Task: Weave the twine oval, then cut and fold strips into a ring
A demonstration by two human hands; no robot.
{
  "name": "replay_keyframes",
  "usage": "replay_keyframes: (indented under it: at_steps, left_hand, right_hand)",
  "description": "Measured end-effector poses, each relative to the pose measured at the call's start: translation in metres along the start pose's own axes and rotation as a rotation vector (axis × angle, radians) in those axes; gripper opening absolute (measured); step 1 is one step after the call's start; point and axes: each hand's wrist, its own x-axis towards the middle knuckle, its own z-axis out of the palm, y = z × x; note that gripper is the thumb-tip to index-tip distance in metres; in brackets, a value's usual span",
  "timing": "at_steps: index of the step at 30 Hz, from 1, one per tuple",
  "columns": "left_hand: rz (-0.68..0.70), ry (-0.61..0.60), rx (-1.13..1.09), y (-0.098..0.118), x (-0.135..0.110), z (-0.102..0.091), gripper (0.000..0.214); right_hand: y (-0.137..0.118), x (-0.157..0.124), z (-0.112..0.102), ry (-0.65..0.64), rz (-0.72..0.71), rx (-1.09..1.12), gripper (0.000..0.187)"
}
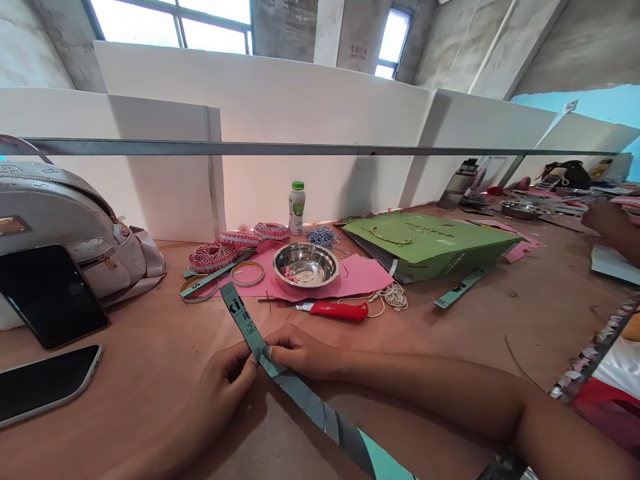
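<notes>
A long teal paper strip (305, 397) with printed letters lies diagonally across the brown table (150, 347). My left hand (223, 387) and my right hand (300, 353) both pinch it at one spot near its upper part, fingertips almost touching each other. The strip's far end points toward the metal rings (247, 273), its near end runs off toward the bottom edge.
Behind the hands lie a red-handled utility knife (335, 310), a steel bowl (305, 265) on pink paper (360, 275), woven bangles (215, 257), white cord (393, 295), a small bottle (297, 208) and a green folder (430, 243). Two phones (47, 293) and a silver bag (65, 213) sit left. Another person's hand (607, 223) shows far right.
</notes>
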Motion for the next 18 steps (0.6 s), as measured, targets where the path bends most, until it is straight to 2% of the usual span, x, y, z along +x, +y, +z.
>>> replay_keyframes:
  at_steps: [3, 6, 8, 14, 18]
  left_hand:
    - [0.004, 0.016, 0.122, -0.007, -0.003, 0.0, 0.036]
    - [0.088, 0.028, 0.321, -0.012, -0.003, -0.002, 0.031]
    - [0.125, 0.024, 0.363, -0.011, -0.002, -0.005, 0.03]
    - [0.063, -0.086, 0.056, 0.008, 0.003, -0.011, 0.039]
    - [0.026, -0.069, 0.064, 0.014, 0.003, -0.013, 0.043]
  right_hand:
    - [-0.002, 0.0, 0.001, -0.004, 0.017, -0.001, 0.034]
    - [-0.003, 0.0, 0.001, 0.003, 0.019, 0.008, 0.033]
    - [-0.003, -0.001, 0.001, 0.014, 0.024, 0.007, 0.031]
    - [0.0, -0.001, 0.002, 0.102, 0.036, 0.015, 0.029]
    - [0.001, 0.002, 0.002, 0.095, -0.035, -0.003, 0.027]
